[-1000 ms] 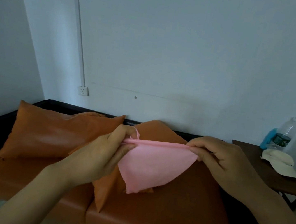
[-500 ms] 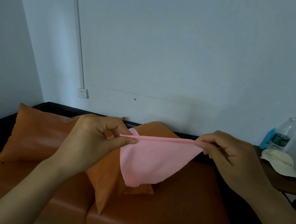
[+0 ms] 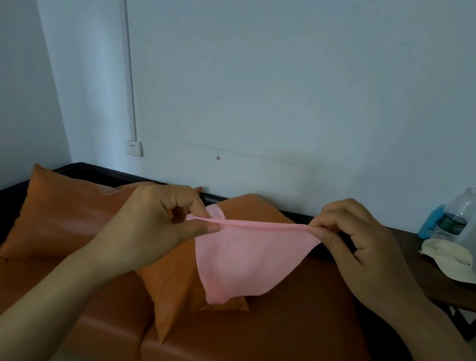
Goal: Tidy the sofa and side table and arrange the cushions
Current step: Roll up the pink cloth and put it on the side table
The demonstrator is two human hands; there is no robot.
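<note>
Cloth (image 3: 246,260): pink, thin, matte, pliant sheet; top edge is being held taut in a straight, doubled-over rolled line, the rest hanging in a soft rounded point. It is hanging in the air above the sofa (image 3: 285,338), in front of the middle cushion (image 3: 177,290).

Left hand (image 3: 152,226): pinching the cloth's left end, thumb against curled fingers. Right hand (image 3: 355,244): pinching the right end the same way.

Change: over the last second the hands have been lifting slightly and drawing apart, and the top edge is now sitting flatter and tighter, with a small loop of cloth standing up by the left thumb. Judgement: a fold is being squared up, so the cloth is likely being made ready to put away; the tidying looks to be in its early part.

Sofa: orange, smooth, faintly glossy, leather-like seat in two pads, dark frame behind.

Cushions: the middle one is leaning crooked on the sofa; a second cushion (image 3: 68,218) is lying to its left against the sofa back. Same orange, sheeny, pointed corners. Neither looks arranged yet.

Side table (image 3: 435,285): dark wood, right of the sofa, carrying a cream cap (image 3: 450,262), a clear plastic bottle (image 3: 454,216) and a blue object (image 3: 431,221) that is too unclear to name.
</note>
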